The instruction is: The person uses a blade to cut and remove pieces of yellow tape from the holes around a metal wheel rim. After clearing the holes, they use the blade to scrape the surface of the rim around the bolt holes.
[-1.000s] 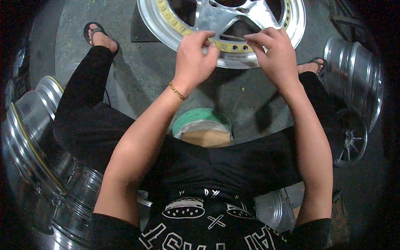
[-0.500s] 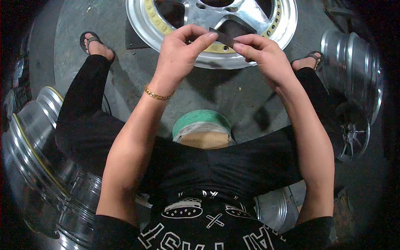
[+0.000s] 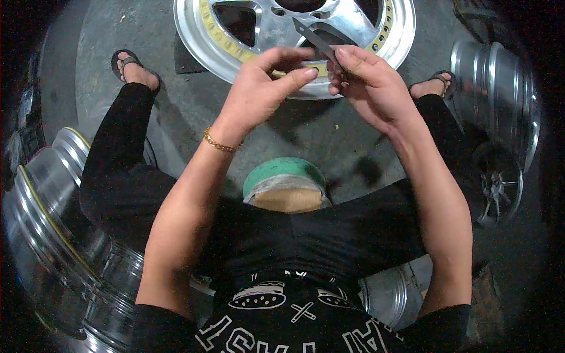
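Observation:
My right hand (image 3: 371,79) pinches a thin dark cutter blade (image 3: 312,36) between thumb and fingers. Its slanted end, with a small hole, points up and left over the wheel. My left hand (image 3: 265,85) is beside it with thumb and fingers apart, holding nothing. Beneath both hands lies a polished spoked car wheel (image 3: 206,69), partly cut off by the top of the view. A yellow band (image 3: 226,46) with a row of bolt holes runs around inside its lip. The hands hide part of the wheel's near edge.
Several metal rims (image 3: 53,223) are stacked at the left, and more rims (image 3: 494,106) stand at the right. Between my legs is a round green-edged seat or spool (image 3: 288,170) with cardboard on it. My sandalled feet rest on the grey floor (image 3: 176,117).
The left hand has let go of the blade and opened. The right hand now holds the blade alone, with more of it showing and its free end turned further up.

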